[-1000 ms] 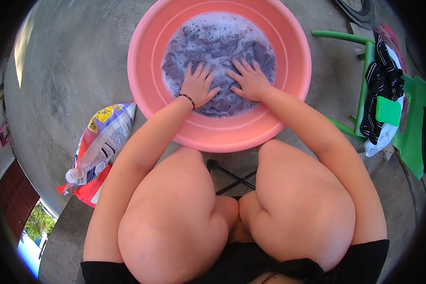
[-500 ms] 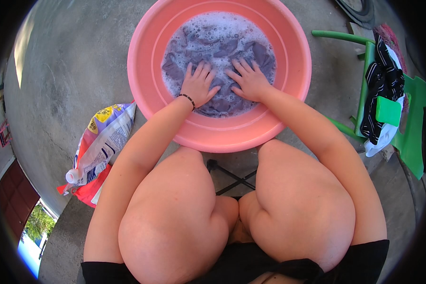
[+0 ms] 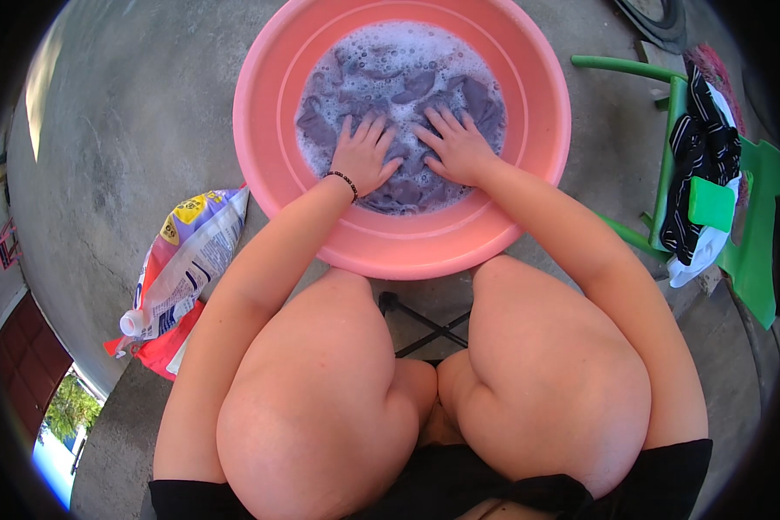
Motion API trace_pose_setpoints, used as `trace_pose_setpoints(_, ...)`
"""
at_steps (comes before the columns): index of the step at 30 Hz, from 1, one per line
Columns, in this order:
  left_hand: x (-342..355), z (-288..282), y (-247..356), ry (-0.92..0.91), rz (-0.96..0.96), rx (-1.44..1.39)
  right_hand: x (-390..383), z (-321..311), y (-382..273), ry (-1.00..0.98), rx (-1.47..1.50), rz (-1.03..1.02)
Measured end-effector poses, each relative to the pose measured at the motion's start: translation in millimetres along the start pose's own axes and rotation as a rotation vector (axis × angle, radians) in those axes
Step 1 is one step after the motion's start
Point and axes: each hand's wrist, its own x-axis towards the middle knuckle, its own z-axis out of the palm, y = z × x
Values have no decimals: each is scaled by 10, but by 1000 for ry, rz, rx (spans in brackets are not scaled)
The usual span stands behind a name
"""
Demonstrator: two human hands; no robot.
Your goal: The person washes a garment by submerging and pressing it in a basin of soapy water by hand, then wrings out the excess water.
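Note:
A round pink plastic tub in front of me holds grey-purple cloth under foamy water. My left hand, with a dark beaded bracelet at the wrist, rests in the left part of the water, fingers spread over the cloth. Opposite it, my right hand lies with fingers apart on the cloth, its fingertips among the suds. Neither hand is gripping anything that I can see.
Detergent packs lie left of my legs. At right, a green plastic chair carries black-and-white clothes and a green block. A dark hose-like coil lies at top right. Concrete floor surrounds the tub; crossed dark legs show between my knees.

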Motion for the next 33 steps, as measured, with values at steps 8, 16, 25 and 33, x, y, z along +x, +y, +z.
trace_pose_setpoints(8,-6,4,-3,6,1,8,-12,-34,-17,3,-24,3)
trace_pose_setpoints(16,52,-49,35,-48,32,21,-19,-3,0,29,-11,-27)
trace_pose_setpoints(25,36,-47,30,-16,74,7,-12,5,-31,106,46,-41)
trace_pose_setpoints(33,77,-79,26,121,74,-8,63,-11,-23,263,143,-115)
